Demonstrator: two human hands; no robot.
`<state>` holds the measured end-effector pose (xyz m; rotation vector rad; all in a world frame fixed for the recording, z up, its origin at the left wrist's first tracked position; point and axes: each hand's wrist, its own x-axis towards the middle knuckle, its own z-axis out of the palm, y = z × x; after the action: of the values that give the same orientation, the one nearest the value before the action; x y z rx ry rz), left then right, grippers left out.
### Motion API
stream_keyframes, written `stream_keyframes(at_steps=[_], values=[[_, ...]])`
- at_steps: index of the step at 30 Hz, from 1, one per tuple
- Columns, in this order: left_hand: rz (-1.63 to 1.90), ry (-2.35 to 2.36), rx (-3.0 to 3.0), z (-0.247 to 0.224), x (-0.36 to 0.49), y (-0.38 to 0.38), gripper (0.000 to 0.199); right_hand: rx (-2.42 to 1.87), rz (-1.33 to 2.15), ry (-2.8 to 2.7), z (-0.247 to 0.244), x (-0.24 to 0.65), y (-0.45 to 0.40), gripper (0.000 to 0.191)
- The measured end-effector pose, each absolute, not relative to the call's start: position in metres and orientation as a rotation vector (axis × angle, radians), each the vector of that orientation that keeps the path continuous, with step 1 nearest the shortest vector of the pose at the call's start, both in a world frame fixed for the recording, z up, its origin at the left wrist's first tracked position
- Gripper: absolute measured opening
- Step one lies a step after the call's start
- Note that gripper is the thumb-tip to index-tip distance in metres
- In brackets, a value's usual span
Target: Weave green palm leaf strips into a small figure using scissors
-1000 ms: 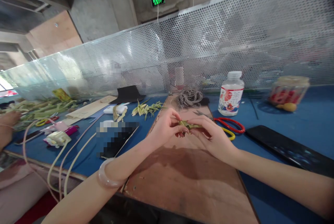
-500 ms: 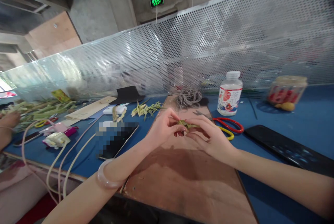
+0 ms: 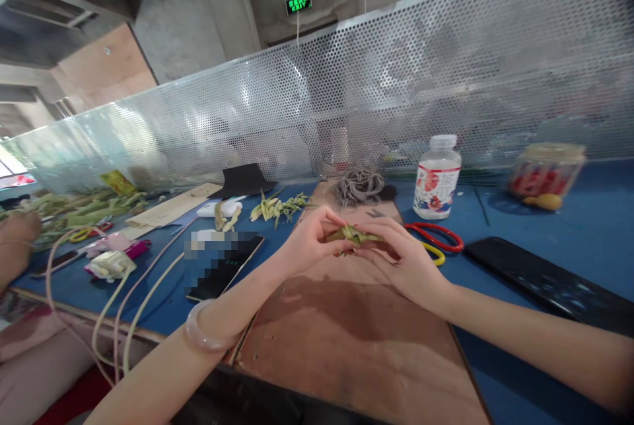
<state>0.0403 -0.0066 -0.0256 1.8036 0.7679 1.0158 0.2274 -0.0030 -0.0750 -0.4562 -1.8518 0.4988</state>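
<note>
A small folded green leaf strip [image 3: 353, 235] is pinched between my two hands, above the brown wooden board [image 3: 347, 326]. My left hand [image 3: 314, 238] closes thumb and fingers on its left end. From the other side, my right hand [image 3: 403, 257] grips its right end with bent fingers. Parts of the strip are covered by my fingers. Just beyond my right hand lie scissors with red and yellow handles [image 3: 438, 238], their blades partly hidden. A tangle of grey cord [image 3: 360, 187] rests at the far end of the board.
A white-capped bottle [image 3: 436, 181] and a lidded jar [image 3: 547, 174] stand at the back right. The right side holds a long black case [image 3: 539, 280]. Leftward are a phone [image 3: 232, 270], leaf scraps [image 3: 277, 207], looping cables [image 3: 94, 319] and another person's hand [image 3: 20, 237].
My fingers have shifted on the leaf strip, and more of its folded middle now shows between my hands. The things on the table have not moved.
</note>
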Motion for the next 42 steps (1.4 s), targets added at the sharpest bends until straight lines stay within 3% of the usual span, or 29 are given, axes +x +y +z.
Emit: stream_keyframes(at_steps=[12, 42], values=[[1.071, 0.769, 1.836, -0.0259, 0.0398, -0.005, 0.023, -0.494, 0.235, -1.9, -0.0669, 0.2312, -0.0041, 0.029], [1.262, 0.842, 2.012, -0.0291, 0.0401, -0.0003, 0.024, -0.523, 0.278, -1.84, -0.069, 0.2288, -0.0042, 0.022]])
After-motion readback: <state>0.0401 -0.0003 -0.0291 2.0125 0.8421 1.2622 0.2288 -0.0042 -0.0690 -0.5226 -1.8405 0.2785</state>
